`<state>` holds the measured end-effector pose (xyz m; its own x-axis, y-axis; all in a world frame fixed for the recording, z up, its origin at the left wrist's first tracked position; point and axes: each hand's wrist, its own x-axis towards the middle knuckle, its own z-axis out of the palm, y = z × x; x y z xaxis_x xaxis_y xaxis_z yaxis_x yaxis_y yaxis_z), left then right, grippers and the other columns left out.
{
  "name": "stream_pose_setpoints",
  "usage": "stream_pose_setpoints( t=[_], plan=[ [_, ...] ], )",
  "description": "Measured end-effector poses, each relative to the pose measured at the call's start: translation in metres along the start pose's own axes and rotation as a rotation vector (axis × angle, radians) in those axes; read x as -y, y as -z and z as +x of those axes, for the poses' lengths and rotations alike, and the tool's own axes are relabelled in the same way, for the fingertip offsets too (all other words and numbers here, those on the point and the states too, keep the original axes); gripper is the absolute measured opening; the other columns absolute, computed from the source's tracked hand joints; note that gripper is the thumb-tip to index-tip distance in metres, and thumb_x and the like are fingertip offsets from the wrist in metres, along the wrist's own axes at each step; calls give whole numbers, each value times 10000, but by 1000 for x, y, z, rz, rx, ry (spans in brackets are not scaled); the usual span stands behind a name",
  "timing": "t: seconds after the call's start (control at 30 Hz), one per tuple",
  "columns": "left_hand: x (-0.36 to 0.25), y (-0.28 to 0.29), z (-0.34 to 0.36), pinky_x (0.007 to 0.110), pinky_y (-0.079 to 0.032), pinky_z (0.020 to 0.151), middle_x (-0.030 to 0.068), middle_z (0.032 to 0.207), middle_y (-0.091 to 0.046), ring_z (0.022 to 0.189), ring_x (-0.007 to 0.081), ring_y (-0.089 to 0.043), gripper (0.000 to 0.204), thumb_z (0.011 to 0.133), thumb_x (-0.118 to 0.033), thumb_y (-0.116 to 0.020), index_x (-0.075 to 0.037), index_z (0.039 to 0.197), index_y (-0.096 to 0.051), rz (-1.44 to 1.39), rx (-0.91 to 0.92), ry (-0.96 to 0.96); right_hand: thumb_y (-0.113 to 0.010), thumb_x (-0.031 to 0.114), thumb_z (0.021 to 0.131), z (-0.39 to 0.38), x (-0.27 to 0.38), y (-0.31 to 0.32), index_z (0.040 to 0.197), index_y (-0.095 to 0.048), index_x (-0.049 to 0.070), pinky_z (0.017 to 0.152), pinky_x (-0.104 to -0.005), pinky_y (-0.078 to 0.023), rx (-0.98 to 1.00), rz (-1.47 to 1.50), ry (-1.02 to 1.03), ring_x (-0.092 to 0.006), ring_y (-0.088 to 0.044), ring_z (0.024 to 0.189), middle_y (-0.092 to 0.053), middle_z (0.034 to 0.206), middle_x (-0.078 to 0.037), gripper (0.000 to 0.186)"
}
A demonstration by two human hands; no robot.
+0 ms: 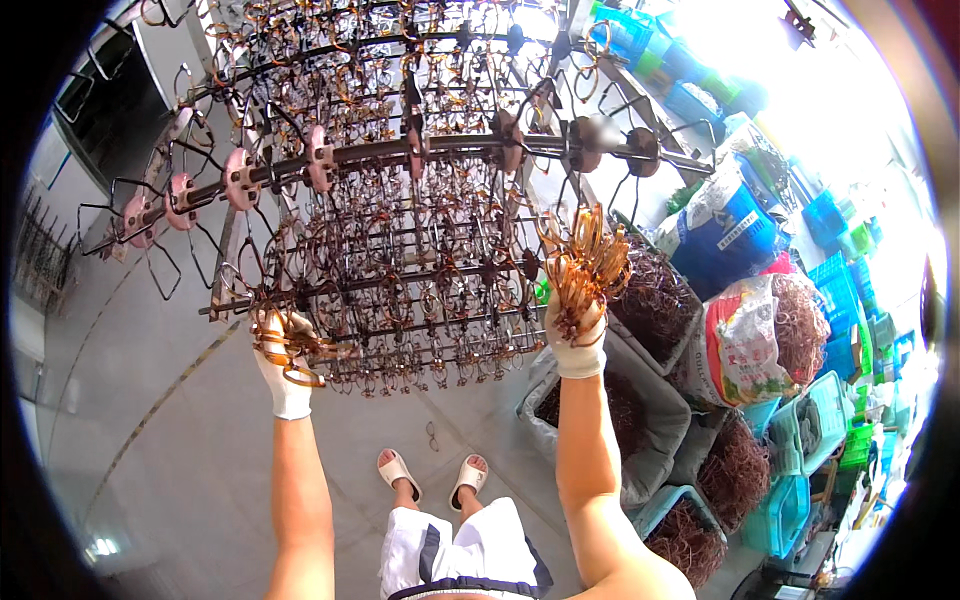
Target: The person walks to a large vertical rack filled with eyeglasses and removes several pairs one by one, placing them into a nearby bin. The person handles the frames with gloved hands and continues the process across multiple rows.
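A bunch of amber-brown eyeglass frames (590,262) stands up out of my right hand (577,348), whose white-gloved fingers are closed round its lower end. My left hand (277,362), also in a white glove, is closed on a few brown eyeglass frames (305,348) at the left end of a lower bar. Before me stands a tall rack with dark cross bars (380,152) and bent wire hooks, hung densely with more eyeglass frames (410,225). Pink round discs (241,180) sit along the nearest upper bar. Behind the gloves, parts of the held frames are hidden.
To the right, a grey lined bin (650,420) and a printed sack (735,345) hold tangled reddish-brown wire-like pieces. Turquoise crates (790,515) and a blue bag (735,225) stand farther right. A pair of glasses (432,436) lies on the grey floor (190,450) beyond my feet.
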<state>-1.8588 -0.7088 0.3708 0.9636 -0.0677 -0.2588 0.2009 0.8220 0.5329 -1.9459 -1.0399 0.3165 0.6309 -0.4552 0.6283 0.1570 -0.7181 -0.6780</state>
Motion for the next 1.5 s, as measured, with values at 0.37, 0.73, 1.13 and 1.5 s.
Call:
stream_pose_setpoints(
  t=[0.37, 0.73, 1.13, 1.5],
  plan=[
    [14, -9, 7, 485, -475, 375, 32, 516, -354, 385, 221, -384, 144, 712, -148, -428, -85, 583, -415, 63, -149, -402, -409, 237, 875, -68, -19, -20, 1145, -444, 47, 720, -332, -471, 143, 1191, -746, -217, -571, 864, -586, 975, -103, 332],
    [-3, -58, -60, 306, -389, 428, 6, 524, -379, 464, 139, -397, 309, 862, -208, -380, -97, 573, -372, -21, -248, -97, -408, 233, 887, -21, 10, -33, 1145, -445, 40, 826, -301, -423, 140, 1216, -562, -179, -547, 931, -564, 1027, -87, 325],
    [61, -34, -9, 241, -284, 344, 0, 456, -302, 345, 108, -267, 341, 905, -229, -366, -92, 596, -410, 287, 110, -315, -426, 178, 871, -16, 4, -36, 1130, -455, 6, 754, -277, -479, 190, 1407, -570, -189, -563, 898, -549, 1068, -98, 312],
    [60, -25, -10, 256, -272, 368, -10, 500, -315, 389, 103, -290, 227, 861, -139, -453, -93, 641, -427, 175, 62, -305, -374, 270, 902, -31, 41, -32, 1070, -480, 120, 729, -318, -447, 87, 1198, -765, -154, -562, 749, -582, 877, -24, 249]
  ],
)
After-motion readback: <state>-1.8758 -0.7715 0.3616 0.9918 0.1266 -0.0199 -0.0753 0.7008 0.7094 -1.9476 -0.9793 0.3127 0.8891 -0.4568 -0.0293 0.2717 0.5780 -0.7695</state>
